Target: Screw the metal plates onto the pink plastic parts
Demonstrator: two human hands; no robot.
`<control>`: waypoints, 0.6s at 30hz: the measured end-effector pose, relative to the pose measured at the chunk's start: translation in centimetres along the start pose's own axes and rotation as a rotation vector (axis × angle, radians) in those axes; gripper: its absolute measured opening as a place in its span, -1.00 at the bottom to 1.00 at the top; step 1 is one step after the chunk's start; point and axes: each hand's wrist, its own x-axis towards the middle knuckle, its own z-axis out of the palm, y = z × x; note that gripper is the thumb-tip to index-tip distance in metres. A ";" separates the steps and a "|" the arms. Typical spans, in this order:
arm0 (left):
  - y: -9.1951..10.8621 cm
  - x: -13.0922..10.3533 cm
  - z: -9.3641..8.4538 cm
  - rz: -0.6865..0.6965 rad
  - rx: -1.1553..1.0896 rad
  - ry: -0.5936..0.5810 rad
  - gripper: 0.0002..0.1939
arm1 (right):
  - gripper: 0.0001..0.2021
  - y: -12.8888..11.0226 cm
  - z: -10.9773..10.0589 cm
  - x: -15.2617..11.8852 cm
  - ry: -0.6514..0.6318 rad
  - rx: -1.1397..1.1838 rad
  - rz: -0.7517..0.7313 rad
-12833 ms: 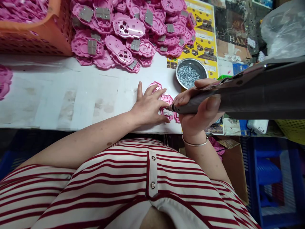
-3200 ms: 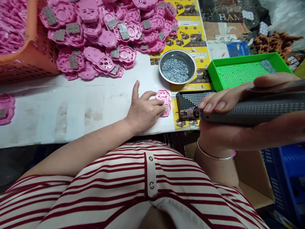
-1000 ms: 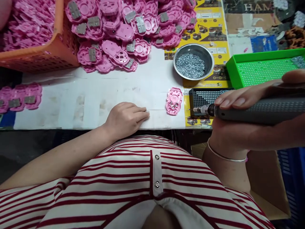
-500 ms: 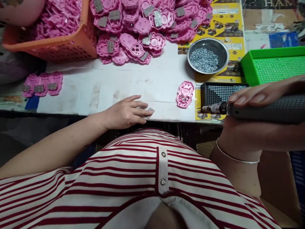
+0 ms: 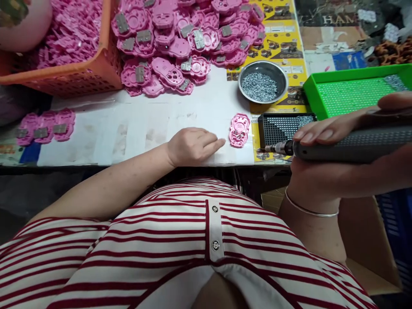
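Note:
My right hand [image 5: 334,150] is wrapped around a grey electric screwdriver [image 5: 350,143], its bit pointing left above the table's front edge. Close to my left hand [image 5: 195,146], just past its fingertips, lies one pink plastic shell [image 5: 240,130] with small shiny metal parts in its lower half. The left fingers are curled together over the white table surface, the index reaching towards the shell without touching it. What they hold, if anything, is hidden beneath them.
Behind the shell stands a metal bowl [image 5: 263,101] of small screws. A black tray [image 5: 277,128] and a green tray [image 5: 350,92] are at the right. Many pink shells [image 5: 167,71] are heaped at the back, beside an orange basket [image 5: 86,71]. Three shells [image 5: 45,126] lie at left.
My left hand has moved right towards the pink shell and its fingers have curled. The small grey plate by its fingertips is out of sight. The view has shifted; my right hand keeps the screwdriver.

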 end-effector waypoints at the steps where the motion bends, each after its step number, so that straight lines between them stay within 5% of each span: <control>1: 0.0 1.0 0.1 -0.052 -0.003 -0.017 -0.61 | -0.70 -0.1 0.1 0.1 0.056 0.038 -0.085; 9: 0.2 7.9 1.0 -0.240 0.006 -0.160 -0.43 | -0.63 0.9 -1.1 0.8 0.077 0.136 -0.123; 13: 0.7 8.8 2.9 -0.096 0.082 -0.214 -0.51 | -0.65 1.6 -1.9 1.2 0.036 0.210 -0.125; 18: 2.1 7.9 3.8 0.064 0.278 -0.061 -0.64 | -0.66 1.5 -2.4 1.5 0.082 0.128 -0.140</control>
